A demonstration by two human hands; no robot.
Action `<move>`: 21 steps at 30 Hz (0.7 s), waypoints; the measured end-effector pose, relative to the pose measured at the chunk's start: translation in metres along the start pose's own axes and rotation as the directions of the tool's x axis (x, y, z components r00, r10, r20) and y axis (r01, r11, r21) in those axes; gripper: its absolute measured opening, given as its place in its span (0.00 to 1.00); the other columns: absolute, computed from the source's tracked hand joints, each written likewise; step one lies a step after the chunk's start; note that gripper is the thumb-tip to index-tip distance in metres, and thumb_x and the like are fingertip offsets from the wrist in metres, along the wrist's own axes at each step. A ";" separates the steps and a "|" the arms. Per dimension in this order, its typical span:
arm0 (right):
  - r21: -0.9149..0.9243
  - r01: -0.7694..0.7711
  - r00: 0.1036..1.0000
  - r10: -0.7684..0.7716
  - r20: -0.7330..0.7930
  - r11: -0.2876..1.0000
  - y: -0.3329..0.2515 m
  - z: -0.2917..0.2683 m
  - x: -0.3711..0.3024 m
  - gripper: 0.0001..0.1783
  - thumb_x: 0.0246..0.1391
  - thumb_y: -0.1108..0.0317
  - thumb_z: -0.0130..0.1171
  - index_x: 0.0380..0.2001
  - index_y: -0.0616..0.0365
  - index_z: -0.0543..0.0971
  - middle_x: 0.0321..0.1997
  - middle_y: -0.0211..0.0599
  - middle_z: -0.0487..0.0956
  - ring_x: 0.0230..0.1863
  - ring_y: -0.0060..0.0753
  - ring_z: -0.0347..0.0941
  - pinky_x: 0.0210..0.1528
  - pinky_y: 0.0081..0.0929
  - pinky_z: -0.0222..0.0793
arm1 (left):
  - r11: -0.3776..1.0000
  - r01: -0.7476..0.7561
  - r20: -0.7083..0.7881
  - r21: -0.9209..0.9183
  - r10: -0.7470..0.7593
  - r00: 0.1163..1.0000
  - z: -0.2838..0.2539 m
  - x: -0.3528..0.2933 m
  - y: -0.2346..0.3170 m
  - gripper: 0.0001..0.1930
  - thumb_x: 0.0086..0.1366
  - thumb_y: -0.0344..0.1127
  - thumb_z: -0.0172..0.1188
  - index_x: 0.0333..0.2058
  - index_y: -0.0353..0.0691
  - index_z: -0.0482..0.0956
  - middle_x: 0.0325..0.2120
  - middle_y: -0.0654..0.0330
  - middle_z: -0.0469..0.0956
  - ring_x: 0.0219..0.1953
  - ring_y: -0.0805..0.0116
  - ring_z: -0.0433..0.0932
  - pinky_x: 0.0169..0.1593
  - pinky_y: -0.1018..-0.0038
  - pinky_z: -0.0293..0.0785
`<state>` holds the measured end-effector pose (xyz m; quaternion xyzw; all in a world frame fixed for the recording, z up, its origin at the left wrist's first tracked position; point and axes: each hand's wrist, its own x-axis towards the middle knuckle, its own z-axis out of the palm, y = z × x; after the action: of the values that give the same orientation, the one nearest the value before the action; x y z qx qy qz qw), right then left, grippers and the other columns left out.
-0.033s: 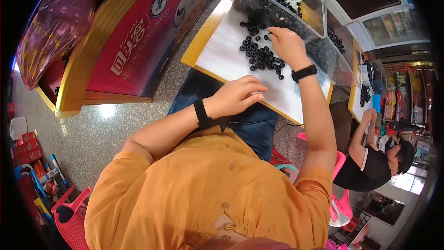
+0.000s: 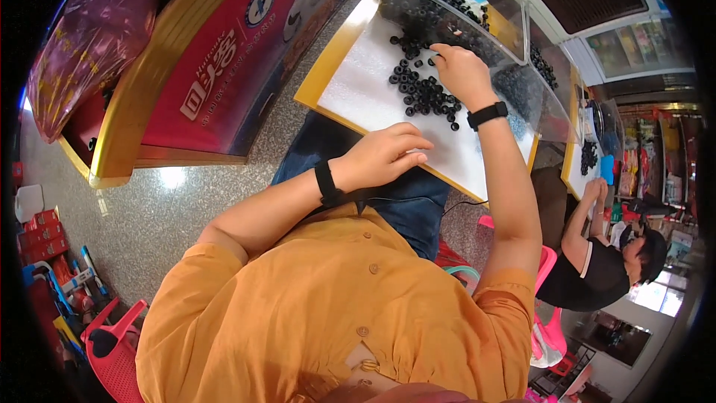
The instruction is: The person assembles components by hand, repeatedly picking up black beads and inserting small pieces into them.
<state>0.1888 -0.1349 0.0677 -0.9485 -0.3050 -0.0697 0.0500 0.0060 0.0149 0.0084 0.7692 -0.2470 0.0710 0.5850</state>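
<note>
A white foam sheet (image 2: 365, 93) on a yellow-edged board lies over my lap. A loose heap of small black rings (image 2: 425, 93) sits on it. My right hand (image 2: 459, 75), with a black wristband, reaches over the heap, its fingertips pinched down among the rings at the far side. My left hand (image 2: 384, 155), also with a black wristband, rests at the board's near edge. Its fingers are curled together, and I cannot see anything inside them. I wear an orange shirt and blue jeans.
A clear plastic bin (image 2: 477, 7) full of black rings stands behind the sheet. A red and yellow cabinet (image 2: 216, 75) and a purple foil bag (image 2: 89, 37) are at left. A person in black (image 2: 597, 269) works at the right. A pink stool (image 2: 548, 328) and a red basket (image 2: 112, 336) stand on the floor.
</note>
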 end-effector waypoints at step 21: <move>-0.045 0.017 0.984 -0.009 0.176 0.999 -0.051 0.028 0.058 0.14 0.58 0.58 0.55 0.40 0.53 0.82 0.39 0.45 0.83 0.42 0.53 0.80 0.44 0.46 0.76 | 1.000 0.011 -0.050 -0.009 -0.011 0.999 -0.006 0.001 -0.008 0.12 0.66 0.36 0.60 0.45 0.40 0.81 0.41 0.54 0.77 0.41 0.56 0.78 0.44 0.68 0.75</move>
<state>0.2086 -0.0567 0.0523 -0.9498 -0.3128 0.0068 0.0005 0.0120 0.0214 0.0035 0.7660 -0.2283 0.0860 0.5948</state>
